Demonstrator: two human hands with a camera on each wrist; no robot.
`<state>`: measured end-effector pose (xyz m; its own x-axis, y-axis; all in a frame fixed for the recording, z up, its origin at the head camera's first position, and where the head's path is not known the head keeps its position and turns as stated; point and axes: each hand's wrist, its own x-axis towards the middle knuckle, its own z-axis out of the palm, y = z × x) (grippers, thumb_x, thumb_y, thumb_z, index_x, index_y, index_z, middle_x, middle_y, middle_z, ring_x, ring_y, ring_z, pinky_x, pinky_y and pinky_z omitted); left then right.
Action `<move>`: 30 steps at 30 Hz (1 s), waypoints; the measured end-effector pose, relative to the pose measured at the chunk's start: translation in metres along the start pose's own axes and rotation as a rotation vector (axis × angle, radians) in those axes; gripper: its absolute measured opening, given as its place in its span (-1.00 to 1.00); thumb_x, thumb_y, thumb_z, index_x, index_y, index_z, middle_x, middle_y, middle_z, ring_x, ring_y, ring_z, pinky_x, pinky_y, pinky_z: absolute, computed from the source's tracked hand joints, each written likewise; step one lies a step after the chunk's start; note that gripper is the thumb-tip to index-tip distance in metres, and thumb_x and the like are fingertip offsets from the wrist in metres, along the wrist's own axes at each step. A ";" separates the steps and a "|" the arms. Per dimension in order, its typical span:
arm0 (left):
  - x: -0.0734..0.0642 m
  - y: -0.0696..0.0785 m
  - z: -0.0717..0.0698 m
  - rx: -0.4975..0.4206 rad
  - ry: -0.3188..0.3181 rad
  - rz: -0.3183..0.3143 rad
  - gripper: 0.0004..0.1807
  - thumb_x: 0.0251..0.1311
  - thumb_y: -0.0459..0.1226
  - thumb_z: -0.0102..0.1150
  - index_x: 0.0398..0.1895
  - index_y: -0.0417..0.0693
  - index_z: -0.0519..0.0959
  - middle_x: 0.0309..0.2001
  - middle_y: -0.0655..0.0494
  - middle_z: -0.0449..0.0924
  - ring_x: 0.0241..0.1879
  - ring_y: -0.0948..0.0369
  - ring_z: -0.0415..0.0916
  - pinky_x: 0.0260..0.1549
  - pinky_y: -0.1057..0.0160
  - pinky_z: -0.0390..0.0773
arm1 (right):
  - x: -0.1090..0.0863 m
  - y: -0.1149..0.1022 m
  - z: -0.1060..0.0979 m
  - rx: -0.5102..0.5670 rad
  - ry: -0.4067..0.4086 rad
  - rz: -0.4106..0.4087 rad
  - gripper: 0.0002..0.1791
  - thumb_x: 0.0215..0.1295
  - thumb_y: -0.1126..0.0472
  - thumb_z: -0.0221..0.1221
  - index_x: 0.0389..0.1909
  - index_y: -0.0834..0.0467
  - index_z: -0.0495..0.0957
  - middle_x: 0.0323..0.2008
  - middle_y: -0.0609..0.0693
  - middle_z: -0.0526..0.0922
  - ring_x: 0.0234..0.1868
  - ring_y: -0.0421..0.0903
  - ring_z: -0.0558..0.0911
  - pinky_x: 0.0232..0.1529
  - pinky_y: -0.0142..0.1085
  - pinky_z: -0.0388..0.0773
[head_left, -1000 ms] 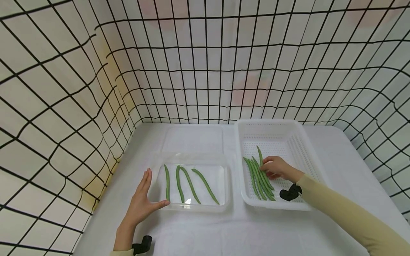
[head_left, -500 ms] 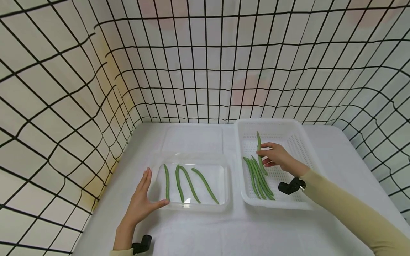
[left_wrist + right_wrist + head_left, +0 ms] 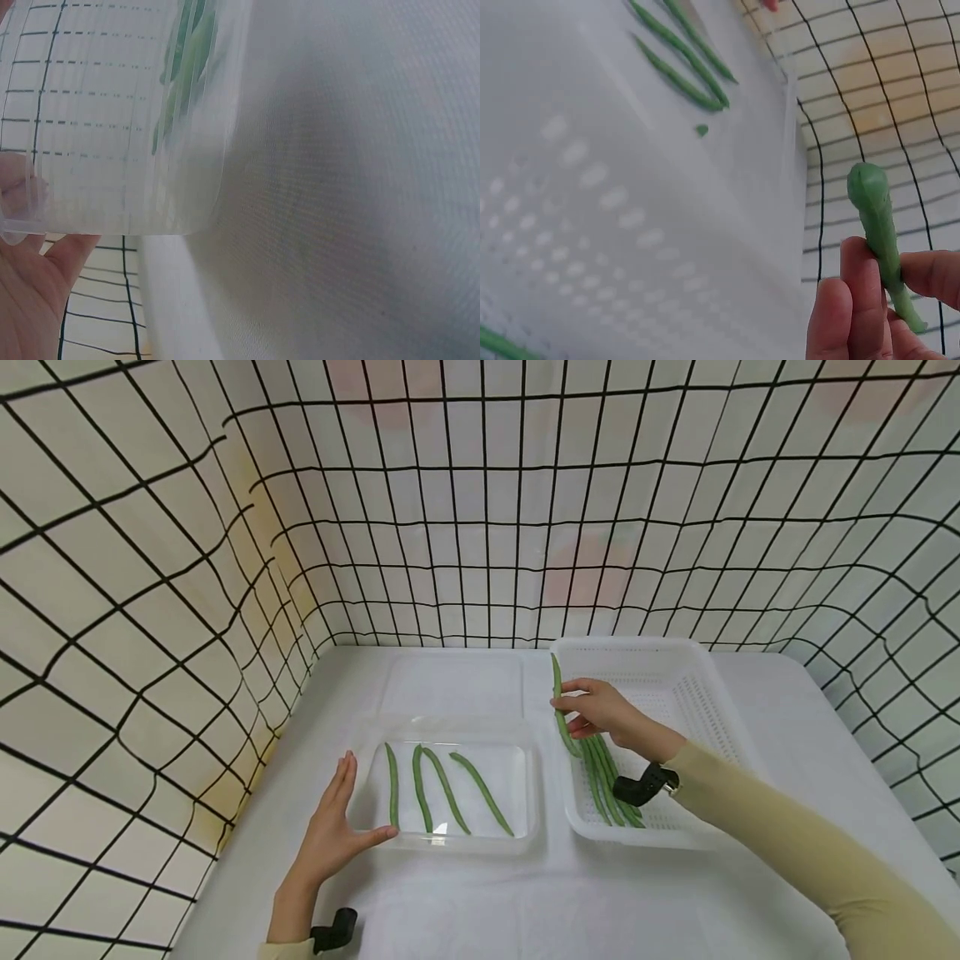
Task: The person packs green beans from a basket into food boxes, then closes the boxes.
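My right hand (image 3: 603, 710) pinches one green bean (image 3: 557, 681) between thumb and fingers, over the left wall of the white perforated basket (image 3: 637, 646). In the right wrist view this held bean (image 3: 879, 225) points up out of the fingertips. A small bundle of green beans (image 3: 609, 781) lies at the basket's left side, partly hidden by the hand. My left hand (image 3: 330, 827) rests against the left end of a clear plastic container (image 3: 531, 802), fingers straight along its side and thumb at the front corner. Several green beans (image 3: 480, 789) lie spaced apart inside it.
A flat clear lid-like sheet (image 3: 450, 685) lies on the white-covered table (image 3: 525, 910) behind the container. Black wire grid (image 3: 480, 527) walls in the table at the back and both sides. The container and basket stand side by side with a narrow gap.
My right hand has lifted one bean off the bundle in the basket and moved it back, then left, to the basket's left wall. The left hand stays in place.
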<state>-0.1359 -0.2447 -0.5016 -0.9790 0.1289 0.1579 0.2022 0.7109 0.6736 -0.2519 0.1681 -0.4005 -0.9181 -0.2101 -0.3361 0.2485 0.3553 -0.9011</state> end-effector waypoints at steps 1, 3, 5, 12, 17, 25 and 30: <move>0.000 0.000 0.000 0.000 0.000 0.001 0.39 -0.32 0.20 0.49 0.52 0.18 -0.24 0.50 0.01 -0.24 0.44 -0.05 -0.24 0.13 -0.37 0.07 | 0.001 -0.003 0.006 0.003 -0.005 0.003 -0.35 0.32 0.10 0.17 0.33 0.28 0.20 -0.15 0.13 0.58 -0.52 -0.14 0.61 -0.28 -0.13 0.61; 0.000 0.000 0.000 -0.002 -0.002 -0.001 0.39 -0.31 0.19 0.50 0.52 0.19 -0.24 0.51 0.02 -0.25 0.44 -0.05 -0.25 0.13 -0.37 0.07 | 0.004 -0.007 0.017 0.003 -0.016 0.008 -0.37 0.31 0.11 0.18 0.32 0.27 0.23 -0.14 0.15 0.59 -0.54 -0.14 0.60 -0.30 -0.15 0.62; 0.000 0.000 0.001 -0.002 -0.002 -0.002 0.38 -0.31 0.19 0.49 0.52 0.19 -0.25 0.51 0.02 -0.25 0.44 -0.05 -0.24 0.12 -0.37 0.07 | 0.008 -0.010 0.028 0.005 -0.029 0.017 -0.38 0.30 0.13 0.19 0.30 0.26 0.25 -0.15 0.16 0.60 -0.54 -0.14 0.61 -0.32 -0.16 0.62; 0.001 -0.002 0.002 -0.005 0.007 0.006 0.39 -0.33 0.21 0.49 0.52 0.18 -0.23 0.50 -0.02 -0.23 0.44 -0.05 -0.24 0.13 -0.36 0.08 | 0.013 -0.013 0.059 -0.018 -0.109 0.029 -0.41 0.29 0.15 0.20 0.27 0.27 0.27 -0.18 0.16 0.61 -0.54 -0.10 0.62 -0.31 -0.13 0.62; 0.001 -0.002 0.001 -0.005 0.013 0.006 0.39 -0.32 0.12 0.54 0.52 0.17 -0.23 0.50 -0.03 -0.22 0.44 -0.06 -0.24 0.14 -0.36 0.07 | 0.014 -0.014 0.079 -0.026 -0.142 0.021 -0.45 0.28 0.18 0.21 0.23 0.28 0.31 -0.23 0.13 0.62 -0.57 -0.11 0.62 -0.42 -0.22 0.62; 0.001 -0.001 0.001 -0.007 0.016 0.008 0.39 -0.33 0.16 0.52 0.52 0.17 -0.23 0.50 0.01 -0.23 0.43 -0.07 -0.23 0.13 -0.36 0.07 | 0.013 -0.011 0.097 -0.045 -0.231 0.017 -0.49 0.30 0.20 0.19 0.20 0.30 0.33 -0.24 0.11 0.65 -0.52 -0.04 0.66 -0.42 -0.20 0.63; 0.001 -0.001 0.001 -0.009 0.020 0.009 0.40 -0.34 0.12 0.55 0.52 0.18 -0.22 0.50 -0.01 -0.22 0.43 -0.07 -0.23 0.14 -0.36 0.07 | 0.010 -0.007 0.096 -0.058 -0.266 0.045 -0.47 0.28 0.21 0.18 0.21 0.31 0.31 -0.17 0.19 0.65 -0.42 0.02 0.69 -0.37 -0.19 0.63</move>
<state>-0.1373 -0.2443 -0.5025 -0.9764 0.1212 0.1785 0.2114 0.7032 0.6788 -0.2333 0.0760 -0.4235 -0.7914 -0.4219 -0.4424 0.2623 0.4192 -0.8692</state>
